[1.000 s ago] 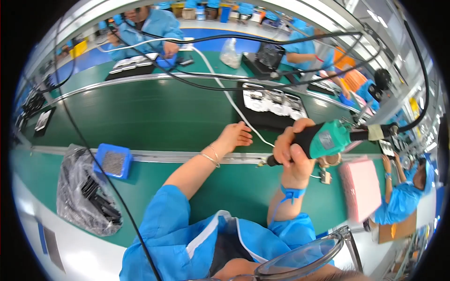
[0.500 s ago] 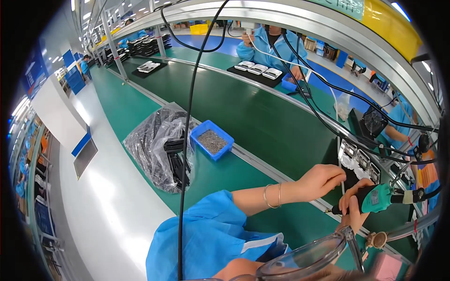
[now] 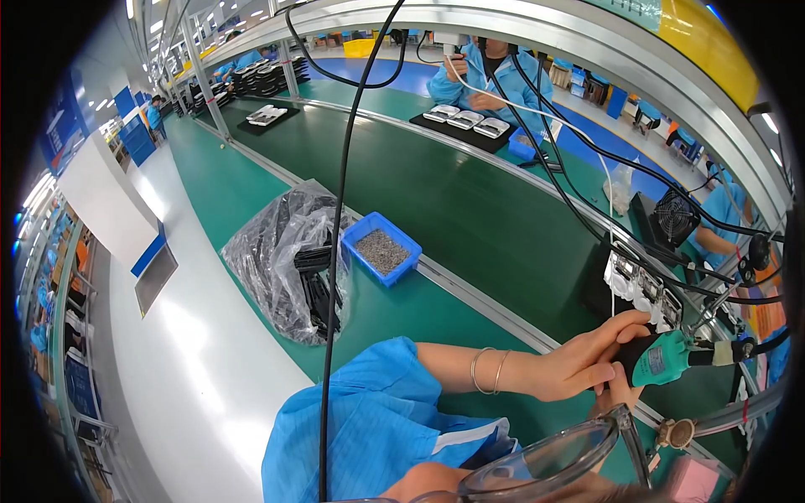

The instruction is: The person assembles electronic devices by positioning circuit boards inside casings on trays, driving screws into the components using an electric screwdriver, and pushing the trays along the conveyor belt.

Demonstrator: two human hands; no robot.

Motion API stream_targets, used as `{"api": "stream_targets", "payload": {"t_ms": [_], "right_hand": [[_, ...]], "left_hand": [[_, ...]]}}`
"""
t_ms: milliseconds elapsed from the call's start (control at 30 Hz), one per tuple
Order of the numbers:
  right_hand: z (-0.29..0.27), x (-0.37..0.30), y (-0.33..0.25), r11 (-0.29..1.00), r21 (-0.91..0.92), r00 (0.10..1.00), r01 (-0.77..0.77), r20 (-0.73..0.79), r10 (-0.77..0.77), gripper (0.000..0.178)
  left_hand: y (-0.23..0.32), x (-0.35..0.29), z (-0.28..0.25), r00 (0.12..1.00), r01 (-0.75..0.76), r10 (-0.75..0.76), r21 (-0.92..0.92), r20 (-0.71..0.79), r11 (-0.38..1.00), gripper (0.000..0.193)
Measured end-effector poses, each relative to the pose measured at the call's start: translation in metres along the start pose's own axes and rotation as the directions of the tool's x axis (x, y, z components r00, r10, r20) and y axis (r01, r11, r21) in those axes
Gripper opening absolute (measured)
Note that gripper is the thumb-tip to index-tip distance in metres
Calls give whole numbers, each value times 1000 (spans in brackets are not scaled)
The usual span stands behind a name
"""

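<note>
Right hand (image 3: pixel 620 389) grips driver (image 3: pixel 662 360); left hand (image 3: pixel 579 365) overlaps it, grasp unclear. Black cable (image 3: pixel 342 189) crosses before bag (image 3: pixel 277 251) beside tray (image 3: pixel 404 272).

Left of the left hand (image 3: pixel 574 366), on the bench (image 3: pixel 457 325), a tub (image 3: pixel 402 273) of small parts (image 3: pixel 380 251) with a bag (image 3: pixel 275 261) farther left; just right of that hand, a power tool (image 3: pixel 661 360); beyond the hand, a tray (image 3: pixel 596 291) on the belt (image 3: pixel 470 220).
</note>
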State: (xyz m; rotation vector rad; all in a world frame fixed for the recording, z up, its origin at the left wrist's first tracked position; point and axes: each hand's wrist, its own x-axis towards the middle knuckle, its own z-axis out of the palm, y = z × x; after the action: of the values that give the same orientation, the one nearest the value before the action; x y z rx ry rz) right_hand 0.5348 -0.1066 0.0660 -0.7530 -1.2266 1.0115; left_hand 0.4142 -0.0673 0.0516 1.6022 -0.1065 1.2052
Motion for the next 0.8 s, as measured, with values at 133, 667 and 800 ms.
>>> {"api": "stream_targets", "payload": {"t_ms": [133,667,800], "right_hand": [[4,-1,8,991,42,992,125,22,-126,41],[11,-9,-4,991,133,1000,0,-24,3,42],[14,-11,-3,984,177,999,-32,-19,36,42]], "left_hand": [[3,-1,-2,981,-183,173,131,83,974,76],[10,2,5,990,-139,132,175,51,975,87],[12,-3,3,999,32,-37,161,27,986,94]]}}
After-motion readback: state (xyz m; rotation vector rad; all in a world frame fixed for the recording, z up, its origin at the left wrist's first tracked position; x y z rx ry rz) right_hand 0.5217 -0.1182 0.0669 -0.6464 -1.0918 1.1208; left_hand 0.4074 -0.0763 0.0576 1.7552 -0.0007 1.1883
